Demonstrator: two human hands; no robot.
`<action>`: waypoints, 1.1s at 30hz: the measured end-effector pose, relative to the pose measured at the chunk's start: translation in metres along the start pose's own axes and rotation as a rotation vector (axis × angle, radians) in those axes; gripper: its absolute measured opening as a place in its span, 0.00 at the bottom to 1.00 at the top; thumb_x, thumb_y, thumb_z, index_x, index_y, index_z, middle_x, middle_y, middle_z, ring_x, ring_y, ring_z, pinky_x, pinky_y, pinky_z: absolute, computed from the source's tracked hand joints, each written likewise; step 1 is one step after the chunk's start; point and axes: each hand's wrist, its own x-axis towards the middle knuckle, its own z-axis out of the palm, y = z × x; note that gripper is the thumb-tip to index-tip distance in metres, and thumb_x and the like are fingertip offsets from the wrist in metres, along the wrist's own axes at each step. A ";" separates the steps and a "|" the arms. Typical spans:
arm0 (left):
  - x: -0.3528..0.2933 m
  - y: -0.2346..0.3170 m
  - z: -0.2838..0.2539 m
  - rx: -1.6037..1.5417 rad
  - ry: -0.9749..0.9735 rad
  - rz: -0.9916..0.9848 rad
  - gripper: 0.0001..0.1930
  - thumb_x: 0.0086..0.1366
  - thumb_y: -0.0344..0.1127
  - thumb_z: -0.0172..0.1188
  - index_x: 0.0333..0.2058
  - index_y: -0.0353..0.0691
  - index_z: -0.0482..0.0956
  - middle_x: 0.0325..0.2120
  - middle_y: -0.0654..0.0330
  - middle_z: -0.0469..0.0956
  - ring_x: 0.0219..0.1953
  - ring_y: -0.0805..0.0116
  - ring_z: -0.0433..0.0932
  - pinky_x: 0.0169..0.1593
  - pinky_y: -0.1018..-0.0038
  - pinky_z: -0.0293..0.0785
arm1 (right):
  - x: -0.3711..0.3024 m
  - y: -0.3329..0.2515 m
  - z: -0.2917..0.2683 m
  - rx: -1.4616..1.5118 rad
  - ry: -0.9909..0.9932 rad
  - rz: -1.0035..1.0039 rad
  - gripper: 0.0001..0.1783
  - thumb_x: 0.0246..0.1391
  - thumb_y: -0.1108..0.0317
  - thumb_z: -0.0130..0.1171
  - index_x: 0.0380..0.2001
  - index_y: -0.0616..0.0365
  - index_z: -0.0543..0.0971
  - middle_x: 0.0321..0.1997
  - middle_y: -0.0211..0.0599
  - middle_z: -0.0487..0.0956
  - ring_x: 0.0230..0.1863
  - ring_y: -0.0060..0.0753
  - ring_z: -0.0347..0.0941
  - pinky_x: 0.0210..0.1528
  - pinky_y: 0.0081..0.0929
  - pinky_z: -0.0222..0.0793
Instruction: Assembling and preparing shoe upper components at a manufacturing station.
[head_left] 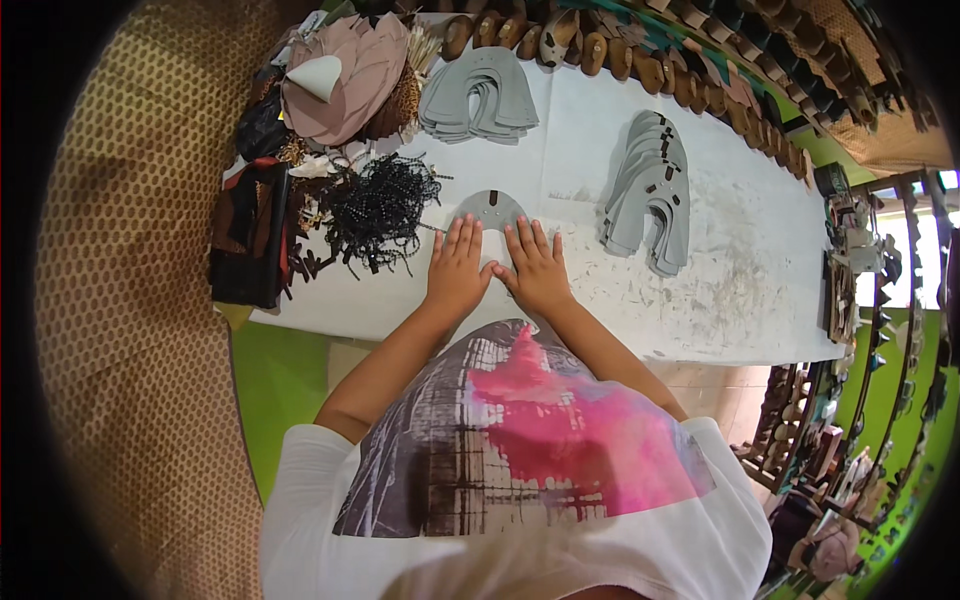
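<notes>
A grey, horseshoe-shaped shoe upper piece (510, 208) lies flat on the white-covered table in front of me. A small dark brown strip sits at the top of its curve, with tiny pale dots beside it. My left hand (457, 268) rests palm down over its left side, fingers stretched out. Over the right side lies my right hand (537, 270), also flat with its fingers apart. The two thumbs nearly meet in the middle. Both hands cover the lower part of the piece. A thin dark strand or tool tip shows by the left fingers.
Behind my hands sits a stack of grey upper pieces (450, 100). At right, more grey uppers (628, 205) with dark strips lie fanned out. A tangled black trim pile (375, 215) is at left, below pink-beige cut pieces (350, 85). Shoe lasts (595, 52) line the far edge.
</notes>
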 end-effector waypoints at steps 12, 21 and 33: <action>-0.003 0.002 -0.005 0.008 0.008 -0.009 0.33 0.60 0.49 0.47 0.60 0.37 0.55 0.62 0.55 0.52 0.65 0.63 0.47 0.63 0.49 0.36 | 0.000 -0.002 -0.001 -0.046 0.012 0.015 0.36 0.56 0.42 0.38 0.62 0.52 0.55 0.68 0.50 0.46 0.68 0.51 0.39 0.63 0.59 0.31; -0.003 0.004 -0.010 -0.030 -0.016 -0.028 0.33 0.60 0.50 0.47 0.60 0.38 0.55 0.62 0.55 0.52 0.65 0.63 0.48 0.63 0.49 0.37 | 0.001 -0.005 -0.009 -0.040 -0.068 0.047 0.37 0.57 0.41 0.35 0.63 0.51 0.52 0.68 0.48 0.46 0.69 0.50 0.39 0.64 0.58 0.29; 0.018 0.005 -0.020 -0.080 0.035 0.003 0.30 0.58 0.41 0.47 0.58 0.36 0.58 0.59 0.51 0.57 0.63 0.59 0.53 0.63 0.52 0.41 | 0.030 -0.002 -0.003 -0.017 -0.054 0.021 0.38 0.55 0.42 0.39 0.60 0.60 0.58 0.66 0.44 0.53 0.68 0.40 0.44 0.65 0.53 0.31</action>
